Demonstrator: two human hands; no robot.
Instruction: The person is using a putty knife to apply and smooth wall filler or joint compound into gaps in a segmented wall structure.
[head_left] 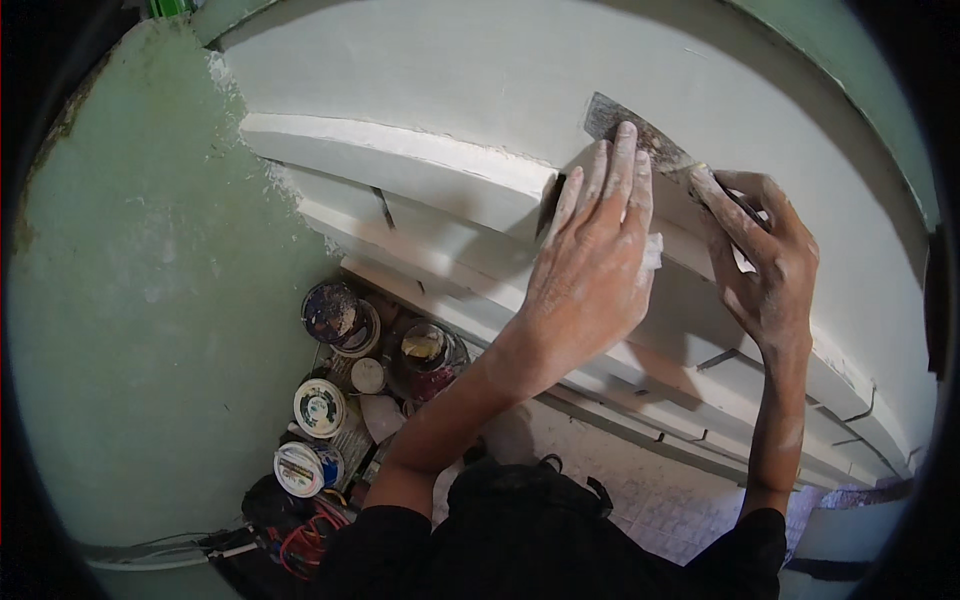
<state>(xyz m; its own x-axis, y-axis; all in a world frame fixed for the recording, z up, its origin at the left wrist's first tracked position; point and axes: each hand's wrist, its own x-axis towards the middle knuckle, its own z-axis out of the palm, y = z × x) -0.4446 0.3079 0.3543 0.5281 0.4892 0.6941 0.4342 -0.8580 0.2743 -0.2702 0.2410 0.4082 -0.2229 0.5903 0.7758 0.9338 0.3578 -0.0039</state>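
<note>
A putty knife with a wide, stained metal blade lies slanted against the pale wall, just above a ledge. Its handle end is gripped by my right hand, fingers curled and white with powder. My left hand stretches its fingers up to the blade, the tips over its lower edge. The left thumb is hidden beneath that hand. A small white piece shows beside the left palm; I cannot make out what it is. White dust coats both hands.
Long stepped white ledges with dark slots run across the wall below the knife. A green wall meets them at left. Paint tubs and cans crowd the corner, with red cables nearby. Pale flooring lies below.
</note>
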